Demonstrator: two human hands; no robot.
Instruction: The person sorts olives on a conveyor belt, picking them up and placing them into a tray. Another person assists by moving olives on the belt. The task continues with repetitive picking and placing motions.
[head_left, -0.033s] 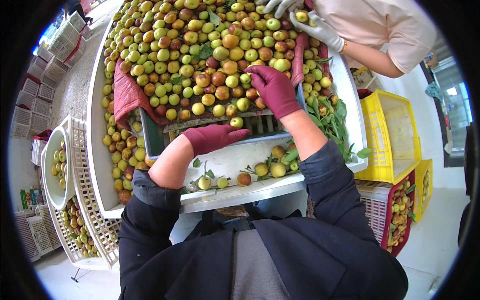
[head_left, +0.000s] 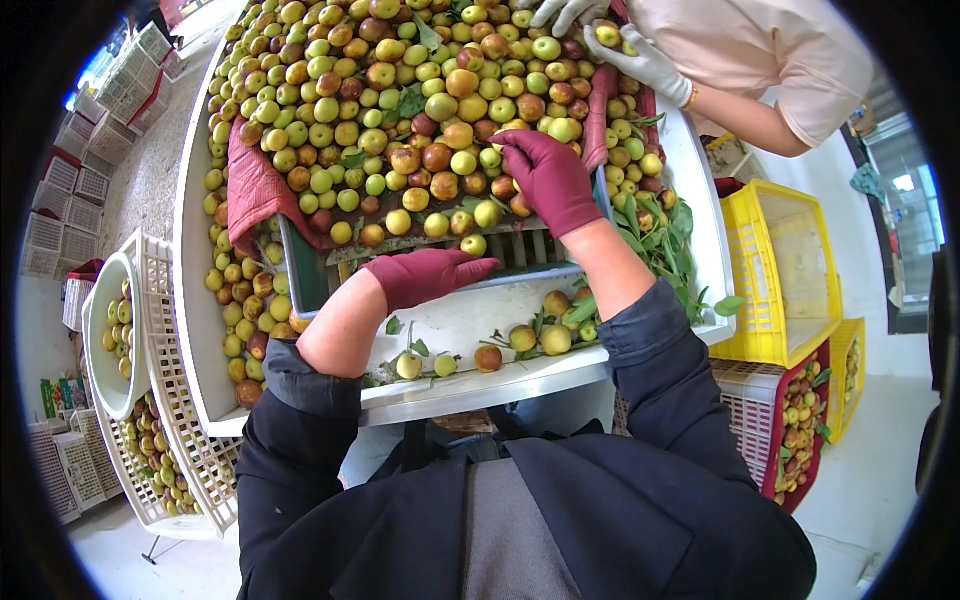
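Observation:
Jujubes (head_left: 404, 159), green, yellow and brown-red, lie heaped across a white sorting table. My left hand (head_left: 430, 278), in a maroon glove, is stretched flat along the near rim of a slatted tray (head_left: 520, 250). Its palm faces the pile, and a single yellow-green jujube (head_left: 473, 245) rests just above its fingers. Among the jujubes at the front of the pile is my right hand (head_left: 550, 182), in a matching glove. Its fingertips are bent together on a pale green jujube (head_left: 490, 157), whose far side is partly hidden by other fruit.
At the upper right, a co-worker's white-gloved hand (head_left: 640, 62) holds jujubes. Red padded cloth (head_left: 262, 185) borders the slatted tray. Leaves (head_left: 665, 245) lie on the right. Yellow crates (head_left: 775, 275) stand at right; a pale green basin (head_left: 105, 340) sits on a white crate (head_left: 165, 350) at left.
A few jujubes at the front edge of the pile have shifted slightly toward me. Both my hands stay nearly in place.

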